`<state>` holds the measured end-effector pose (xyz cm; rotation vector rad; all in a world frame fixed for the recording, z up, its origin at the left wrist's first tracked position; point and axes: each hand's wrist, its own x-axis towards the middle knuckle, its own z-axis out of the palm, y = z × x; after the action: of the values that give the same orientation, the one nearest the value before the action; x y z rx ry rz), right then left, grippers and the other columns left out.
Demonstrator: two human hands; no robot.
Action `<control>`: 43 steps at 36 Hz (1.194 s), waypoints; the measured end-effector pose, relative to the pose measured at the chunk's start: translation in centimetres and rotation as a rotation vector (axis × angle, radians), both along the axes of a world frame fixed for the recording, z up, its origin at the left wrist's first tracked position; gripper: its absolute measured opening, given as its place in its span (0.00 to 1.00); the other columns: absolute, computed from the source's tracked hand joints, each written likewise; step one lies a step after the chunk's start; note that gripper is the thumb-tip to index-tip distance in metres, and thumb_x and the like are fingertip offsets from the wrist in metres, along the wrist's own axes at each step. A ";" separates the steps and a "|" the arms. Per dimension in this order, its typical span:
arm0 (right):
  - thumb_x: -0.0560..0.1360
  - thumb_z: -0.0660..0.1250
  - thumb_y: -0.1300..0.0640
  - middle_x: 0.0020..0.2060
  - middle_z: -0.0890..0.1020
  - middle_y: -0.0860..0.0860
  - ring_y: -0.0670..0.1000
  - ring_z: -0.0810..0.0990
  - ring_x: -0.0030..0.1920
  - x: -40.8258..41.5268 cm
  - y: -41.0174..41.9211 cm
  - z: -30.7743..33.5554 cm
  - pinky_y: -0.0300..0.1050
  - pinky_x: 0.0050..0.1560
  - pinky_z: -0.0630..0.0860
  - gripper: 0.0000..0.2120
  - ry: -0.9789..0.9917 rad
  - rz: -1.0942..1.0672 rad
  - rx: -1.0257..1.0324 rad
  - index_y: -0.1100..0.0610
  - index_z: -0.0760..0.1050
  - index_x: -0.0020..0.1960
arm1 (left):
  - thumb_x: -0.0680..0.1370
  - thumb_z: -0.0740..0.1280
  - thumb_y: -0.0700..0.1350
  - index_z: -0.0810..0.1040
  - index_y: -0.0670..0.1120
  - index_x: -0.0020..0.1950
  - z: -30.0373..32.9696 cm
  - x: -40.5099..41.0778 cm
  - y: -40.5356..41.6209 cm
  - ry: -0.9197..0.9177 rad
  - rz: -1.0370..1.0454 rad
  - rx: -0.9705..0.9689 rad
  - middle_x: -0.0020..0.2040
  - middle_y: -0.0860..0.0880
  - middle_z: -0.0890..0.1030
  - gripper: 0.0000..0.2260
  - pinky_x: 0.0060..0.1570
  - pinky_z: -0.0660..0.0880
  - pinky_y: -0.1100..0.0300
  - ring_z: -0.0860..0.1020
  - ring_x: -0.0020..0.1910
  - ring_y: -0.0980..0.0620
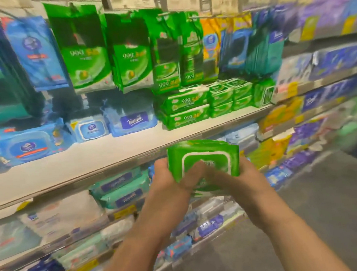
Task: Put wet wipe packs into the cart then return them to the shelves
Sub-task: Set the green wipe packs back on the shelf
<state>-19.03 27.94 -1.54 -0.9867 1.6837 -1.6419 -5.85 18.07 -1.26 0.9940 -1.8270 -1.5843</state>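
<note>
The left hand [172, 179] and right hand [232, 173] together form the grip, grasping a green wet wipe pack [205, 156] from both sides. Just above and beyond the grip runs the shelf [110, 152], where matching stacked green packs [184, 111] lie.

wet wipe pack [205, 154] between both hands, before the shelf [110, 156].

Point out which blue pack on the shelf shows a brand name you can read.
The blue pack just left of the green stack; its dark label reads Tempo, the others are blurred.
</note>
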 end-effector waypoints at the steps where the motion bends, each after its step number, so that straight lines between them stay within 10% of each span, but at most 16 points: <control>1: 0.70 0.77 0.46 0.56 0.86 0.53 0.54 0.86 0.56 -0.8 -0.1 -0.1 0.53 0.55 0.82 0.22 0.004 -0.023 -0.001 0.51 0.81 0.63 | 0.73 0.71 0.63 0.70 0.58 0.57 -0.3 -1.1 -0.3 0.026 -0.034 0.004 0.45 0.59 0.83 0.19 0.36 0.72 0.68 0.80 0.40 0.67; 8: 0.65 0.76 0.46 0.47 0.88 0.46 0.46 0.87 0.48 -7.4 -0.8 -0.3 0.35 0.43 0.80 0.21 0.005 -0.175 0.021 0.51 0.82 0.56 | 0.73 0.72 0.61 0.73 0.55 0.58 -1.0 -8.8 -2.8 0.137 -0.165 0.107 0.44 0.60 0.85 0.19 0.39 0.74 0.65 0.84 0.45 0.61; 16: 0.66 0.78 0.44 0.53 0.87 0.46 0.46 0.85 0.54 -15.5 -5.2 -0.6 0.41 0.49 0.80 0.27 0.054 -0.195 0.070 0.48 0.79 0.63 | 0.80 0.67 0.50 0.84 0.56 0.54 -1.0 -17.5 -7.0 0.280 -0.297 -0.025 0.52 0.52 0.87 0.06 0.56 0.79 0.52 0.85 0.54 0.52; 21: 0.67 0.80 0.48 0.48 0.87 0.43 0.40 0.85 0.46 -19.4 -7.6 -0.3 0.33 0.41 0.77 0.21 0.092 -0.236 0.048 0.48 0.82 0.58 | 0.68 0.66 0.67 0.69 0.54 0.64 -0.8 -21.9 -9.1 0.198 -0.236 0.017 0.57 0.58 0.80 0.29 0.57 0.77 0.54 0.80 0.54 0.60; 25: 0.67 0.75 0.46 0.43 0.87 0.41 0.37 0.83 0.40 -22.5 -8.6 -0.6 0.32 0.39 0.75 0.16 0.145 -0.255 0.051 0.46 0.82 0.55 | 0.79 0.70 0.51 0.73 0.52 0.56 -0.8 -25.2 -9.9 0.133 -0.180 -0.064 0.49 0.58 0.80 0.09 0.44 0.76 0.70 0.80 0.44 0.68; 30: 0.71 0.75 0.39 0.53 0.86 0.42 0.43 0.84 0.54 -27.1 -9.6 -1.6 0.47 0.52 0.80 0.21 0.215 -0.165 0.144 0.43 0.80 0.62 | 0.80 0.69 0.50 0.68 0.54 0.62 -1.4 -28.2 -10.3 0.040 -0.174 -0.145 0.50 0.63 0.71 0.14 0.38 0.67 0.82 0.70 0.43 0.83; 37: 0.71 0.80 0.50 0.56 0.86 0.50 0.52 0.85 0.58 -33.5 -11.5 -3.6 0.54 0.57 0.81 0.25 0.059 -0.006 0.127 0.50 0.78 0.66 | 0.77 0.68 0.58 0.65 0.60 0.63 -3.4 -33.2 -10.4 -0.004 0.018 -0.074 0.56 0.62 0.66 0.18 0.55 0.66 0.60 0.68 0.62 0.55; 43: 0.68 0.80 0.43 0.59 0.78 0.44 0.41 0.80 0.57 -38.2 -12.6 -4.3 0.39 0.54 0.79 0.26 0.281 0.140 0.159 0.24 0.71 0.57 | 0.76 0.74 0.42 0.71 0.55 0.59 -4.6 -36.5 -9.5 0.028 0.194 -0.012 0.51 0.58 0.81 0.17 0.38 0.76 0.71 0.81 0.45 0.66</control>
<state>-57.20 15.38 -5.84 -1.2700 1.8464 -1.3050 -42.34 8.61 -5.85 1.1020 -1.6644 -1.4615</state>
